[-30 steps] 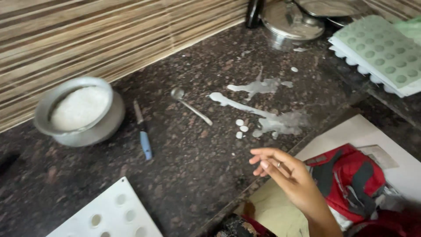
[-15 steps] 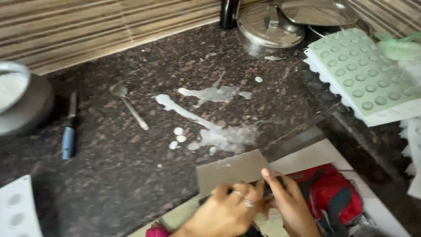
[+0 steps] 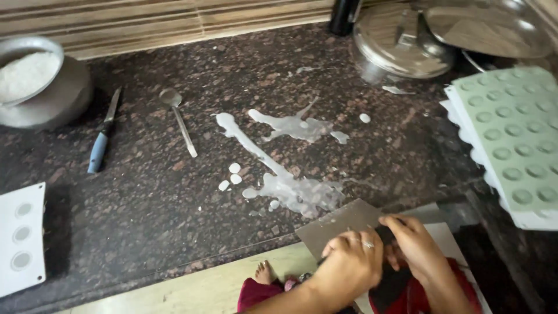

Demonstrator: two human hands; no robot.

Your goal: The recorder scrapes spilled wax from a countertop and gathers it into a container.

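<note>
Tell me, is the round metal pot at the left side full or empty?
Nearly full. The metal pot stands upright on the dark counter, and white grainy contents reach close to its rim.

The table (image 3: 145, 221) is dark brown speckled stone, the spill (image 3: 285, 186) white, the knife (image 3: 99, 152) handle blue, the tray (image 3: 511, 139) pale green.

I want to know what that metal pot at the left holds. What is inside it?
The metal pot holds something white and grainy, filling it near the rim. What lies beneath that surface is covered, and the frame edge cuts off the pot's left side.
</note>
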